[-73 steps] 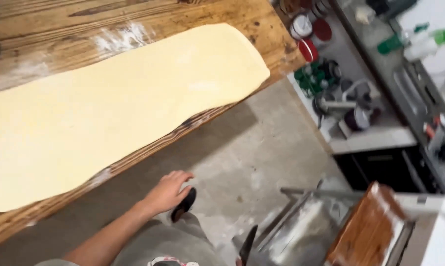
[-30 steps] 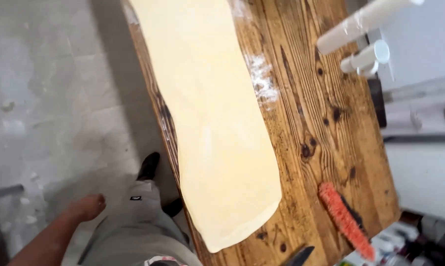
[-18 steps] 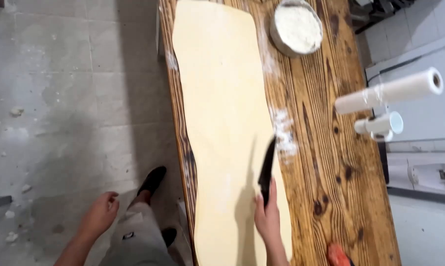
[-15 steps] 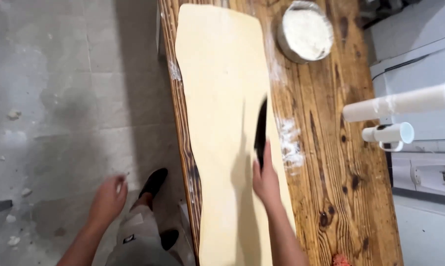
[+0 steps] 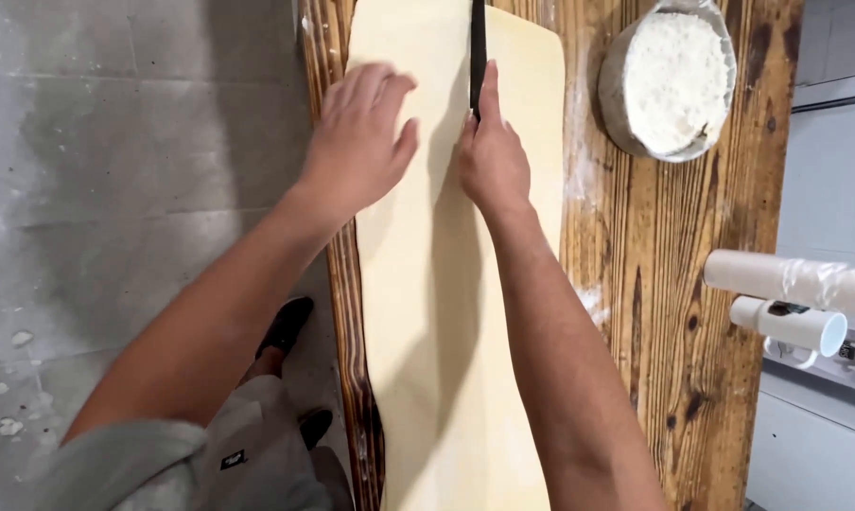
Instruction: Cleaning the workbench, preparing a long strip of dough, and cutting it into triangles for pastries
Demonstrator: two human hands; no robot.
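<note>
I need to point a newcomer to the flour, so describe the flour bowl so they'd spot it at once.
Start at the long wooden table carrying the pale dough sheet. To the right of the dough, near the table's far end, sits the round metal bowl. It is the only container on the wood, filled with white flour.

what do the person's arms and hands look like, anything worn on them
Both forearms are bare down to the hands. The left hand and right hand show no gloves, and no rings, watch or bands are visible on the wrists or fingers. A grey fabric edge, possibly a short sleeve, shows near the left upper arm.
</note>
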